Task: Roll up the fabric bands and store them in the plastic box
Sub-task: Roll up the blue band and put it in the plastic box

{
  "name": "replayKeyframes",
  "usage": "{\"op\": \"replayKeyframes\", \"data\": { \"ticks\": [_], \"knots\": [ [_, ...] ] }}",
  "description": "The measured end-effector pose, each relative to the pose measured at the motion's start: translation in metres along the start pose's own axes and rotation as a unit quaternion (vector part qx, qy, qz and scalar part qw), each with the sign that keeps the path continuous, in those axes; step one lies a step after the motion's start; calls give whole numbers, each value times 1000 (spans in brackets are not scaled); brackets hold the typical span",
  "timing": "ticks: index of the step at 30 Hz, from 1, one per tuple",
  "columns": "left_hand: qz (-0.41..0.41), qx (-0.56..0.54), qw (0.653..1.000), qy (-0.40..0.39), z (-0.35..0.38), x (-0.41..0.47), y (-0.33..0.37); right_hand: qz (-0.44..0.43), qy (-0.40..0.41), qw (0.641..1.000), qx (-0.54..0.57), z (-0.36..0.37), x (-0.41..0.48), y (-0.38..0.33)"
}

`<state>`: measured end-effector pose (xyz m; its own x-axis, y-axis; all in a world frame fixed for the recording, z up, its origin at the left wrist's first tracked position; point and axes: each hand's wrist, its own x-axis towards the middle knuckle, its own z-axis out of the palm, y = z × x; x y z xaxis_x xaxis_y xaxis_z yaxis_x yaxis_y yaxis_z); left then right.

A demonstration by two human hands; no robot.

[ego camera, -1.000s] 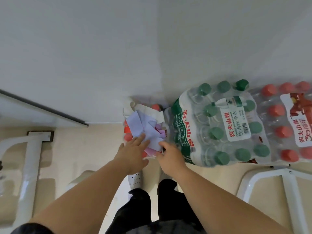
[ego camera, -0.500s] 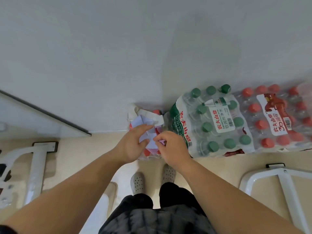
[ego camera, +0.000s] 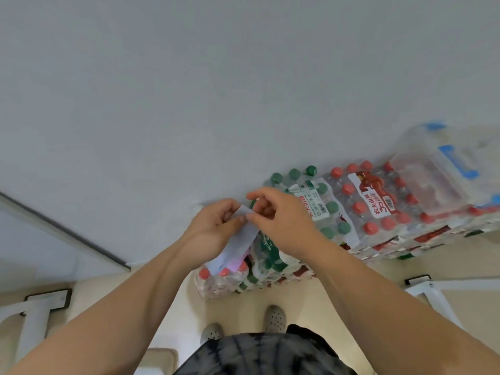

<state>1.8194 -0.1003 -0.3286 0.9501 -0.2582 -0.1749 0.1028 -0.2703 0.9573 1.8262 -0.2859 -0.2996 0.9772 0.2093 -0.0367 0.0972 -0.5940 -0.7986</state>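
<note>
- My left hand (ego camera: 213, 228) is up in front of me. Its fingers are curled, and its thumb and fingers pinch the top end of a pale blue fabric band (ego camera: 239, 243).
- My right hand (ego camera: 282, 219) is just beside it, and the two hands touch at the band. Its thumb and first finger pinch the same top end. Its other fingers are bent and lifted, and they hold nothing.
- The band is not rolled. It hangs flat and long from my fingers, down and to my left, in front of my left wrist.
- A bit of pink band (ego camera: 238, 264) peeks out at the low end of the blue one. I cannot tell if it hangs with the blue one or lies on the bottles under it.
- The plastic box (ego camera: 438, 182) is far off to my right, well apart from my hands. It is clear with blue clips. It sits on top of the packs of red-cap bottles (ego camera: 370, 204). It looks blurry, so I cannot tell what is in it.
- A pack of green-cap bottles (ego camera: 328, 209) stands next to the red ones, right behind my right hand. More packs are stacked under them, down to the floor (ego camera: 243, 304).
- All the packs stand against a plain grey wall (ego camera: 189, 90).
- My two grey shoes with holes (ego camera: 274, 318) stand on the floor near the stack.
- White frame legs (ego camera: 35, 315) show at the left edge and the right edge.
</note>
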Motion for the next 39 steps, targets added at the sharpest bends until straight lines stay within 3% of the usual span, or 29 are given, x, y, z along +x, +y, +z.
{"op": "replayKeyframes", "data": {
  "ticks": [7, 10, 13, 17, 21, 24, 29, 34, 39],
  "knots": [
    [20, -97, 995, 2, 50, 15, 41, 34, -22, 995, 96, -66, 2, 14],
    [-23, -133, 988, -75, 75, 15, 42, 30, -9, 995, 90, -91, 5, 32],
    [-71, -124, 988, -61, 106, 21, 44, 43, -14, 997, 66, -120, 15, 58],
    [-147, -189, 968, -80, 146, 30, 53, 88, -86, 989, 76, -160, 33, 89],
    [-162, -274, 944, -87, 176, 45, 56, 88, -164, 971, 149, -182, 60, 116],
    [-177, -237, 955, 9, 191, 59, 48, 83, -189, 967, 148, -175, 82, 133],
    [-210, -106, 958, 164, 197, 77, 30, 50, -202, 977, 39, -147, 109, 159],
    [-215, 47, 951, 216, 195, 101, 22, 39, -191, 981, 26, -130, 135, 165],
    [-212, 176, 938, 211, 186, 130, 20, 58, -182, 981, 24, -119, 159, 159]
  ]
}}
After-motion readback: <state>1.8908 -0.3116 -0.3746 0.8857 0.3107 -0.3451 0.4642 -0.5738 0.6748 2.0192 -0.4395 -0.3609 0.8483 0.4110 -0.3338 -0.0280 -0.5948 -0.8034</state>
